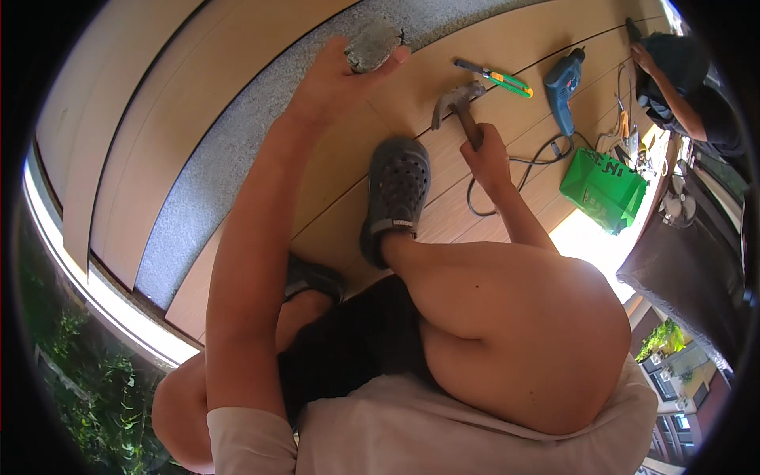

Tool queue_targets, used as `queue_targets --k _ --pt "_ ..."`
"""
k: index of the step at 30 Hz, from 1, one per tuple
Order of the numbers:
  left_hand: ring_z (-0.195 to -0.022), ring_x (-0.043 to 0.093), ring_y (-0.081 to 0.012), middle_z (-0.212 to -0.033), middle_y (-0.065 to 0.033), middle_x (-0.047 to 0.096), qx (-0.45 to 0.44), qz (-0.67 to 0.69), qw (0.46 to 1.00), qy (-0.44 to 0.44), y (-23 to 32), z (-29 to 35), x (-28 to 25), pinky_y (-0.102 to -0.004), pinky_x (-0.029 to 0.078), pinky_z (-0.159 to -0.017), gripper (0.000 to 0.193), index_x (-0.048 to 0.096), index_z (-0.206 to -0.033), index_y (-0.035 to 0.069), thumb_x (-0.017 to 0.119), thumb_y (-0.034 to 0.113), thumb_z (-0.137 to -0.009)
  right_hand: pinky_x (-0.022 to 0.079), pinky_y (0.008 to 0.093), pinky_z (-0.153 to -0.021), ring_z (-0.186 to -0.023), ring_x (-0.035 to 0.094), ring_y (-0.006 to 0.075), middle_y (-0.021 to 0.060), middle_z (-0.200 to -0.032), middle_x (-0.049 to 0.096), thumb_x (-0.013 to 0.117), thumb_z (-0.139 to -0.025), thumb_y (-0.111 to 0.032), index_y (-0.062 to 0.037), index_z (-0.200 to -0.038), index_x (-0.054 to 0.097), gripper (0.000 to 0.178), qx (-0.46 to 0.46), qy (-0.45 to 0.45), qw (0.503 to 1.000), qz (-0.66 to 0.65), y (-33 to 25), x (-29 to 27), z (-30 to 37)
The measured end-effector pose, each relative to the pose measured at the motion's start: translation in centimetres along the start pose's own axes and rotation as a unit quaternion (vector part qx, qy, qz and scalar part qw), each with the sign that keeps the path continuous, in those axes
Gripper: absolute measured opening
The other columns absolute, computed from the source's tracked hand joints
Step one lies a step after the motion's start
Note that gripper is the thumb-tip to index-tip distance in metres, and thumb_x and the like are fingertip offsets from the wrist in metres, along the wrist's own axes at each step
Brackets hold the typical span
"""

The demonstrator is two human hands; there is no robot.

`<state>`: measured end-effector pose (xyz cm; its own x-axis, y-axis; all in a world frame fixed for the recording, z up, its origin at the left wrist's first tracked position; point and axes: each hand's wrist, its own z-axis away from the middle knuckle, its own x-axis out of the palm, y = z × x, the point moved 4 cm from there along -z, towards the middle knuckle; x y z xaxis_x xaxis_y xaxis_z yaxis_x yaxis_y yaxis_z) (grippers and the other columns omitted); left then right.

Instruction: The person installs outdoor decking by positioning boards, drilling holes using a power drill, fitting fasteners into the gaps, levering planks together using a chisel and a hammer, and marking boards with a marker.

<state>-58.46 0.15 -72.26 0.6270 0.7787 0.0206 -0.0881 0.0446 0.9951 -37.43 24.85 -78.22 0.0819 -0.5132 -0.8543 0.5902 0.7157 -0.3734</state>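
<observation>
At the top, my left hand (pixel 326 83) is closed around a rough grey lump (pixel 372 46) that looks like stone or concrete, with thumb and fingers on its sides. The lump is over a grey strip (pixel 202 194) between the wooden boards. My right hand (pixel 488 161) is wrapped round the handle of a claw hammer (pixel 457 96). The hammer's metal head points away from me, low over the boards, apart from the lump; whether it touches the boards I cannot tell. Just beyond the hammer lies a green and yellow utility knife (pixel 509 82).
Right of the knife lies a blue power drill (pixel 563 89), its dark cord (pixel 518 180) looping over the boards near my right hand. A green bag (pixel 603 188) stands beside loose tools. Another person (pixel 679 93) is at the far right. My grey clog (pixel 398 186) rests between my arms.
</observation>
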Motion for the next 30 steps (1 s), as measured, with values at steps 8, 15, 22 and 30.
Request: queue_targets --k 8,15,22,30 --pt "-0.066 0.064 -0.0243 -0.070 -0.0164 0.061 0.115 -0.076 0.985 0.100 -0.1 0.9 1.8 -0.0387 0.046 -0.059 0.015 0.065 -0.078 0.004 0.070 0.015 -0.086 0.038 0.0228 -0.045 -0.059 0.046 0.0059 0.0024 -0.076 0.052 0.053 -0.102 -0.018 -0.0012 -0.111 0.051 0.019 -0.035 -0.067 0.906 -0.416 -13.4 -15.6 4.2" --pt "-0.067 0.064 -0.0356 -0.069 -0.0124 0.066 0.157 -0.129 0.960 0.194 0.7 1.4 4.6 -0.0465 0.051 -0.064 0.013 0.071 -0.074 0.013 0.071 0.025 -0.078 0.041 0.0270 -0.045 -0.051 0.047 0.0128 0.0080 -0.071 0.050 0.049 -0.104 -0.034 0.0028 -0.103 0.047 0.037 -0.198 -0.057 0.921 -0.330 -20.1 -22.5 7.0" --pt "-0.062 0.059 -0.0398 -0.064 -0.0151 0.060 0.200 -0.071 0.944 0.254 0.6 0.9 3.9 -0.0480 0.045 -0.056 0.028 0.062 -0.065 0.009 0.068 0.024 -0.087 0.035 0.0227 -0.051 -0.058 0.045 0.0096 0.0042 -0.072 0.052 0.064 -0.096 -0.041 0.0009 -0.104 0.051 0.045 -0.152 -0.066 0.942 -0.293 -19.6 -18.4 8.3" --pt "-0.061 0.059 -0.0376 -0.064 -0.0147 0.060 0.205 -0.055 0.953 0.217 0.8 1.5 2.7 -0.0454 0.046 -0.055 0.024 0.061 -0.066 0.008 0.070 0.019 -0.085 0.035 0.0244 -0.046 -0.053 0.045 0.0115 0.0068 -0.069 0.051 0.062 -0.097 -0.043 0.0035 -0.110 0.051 0.050 -0.144 -0.090 0.931 -0.324 -20.2 -18.4 9.5"
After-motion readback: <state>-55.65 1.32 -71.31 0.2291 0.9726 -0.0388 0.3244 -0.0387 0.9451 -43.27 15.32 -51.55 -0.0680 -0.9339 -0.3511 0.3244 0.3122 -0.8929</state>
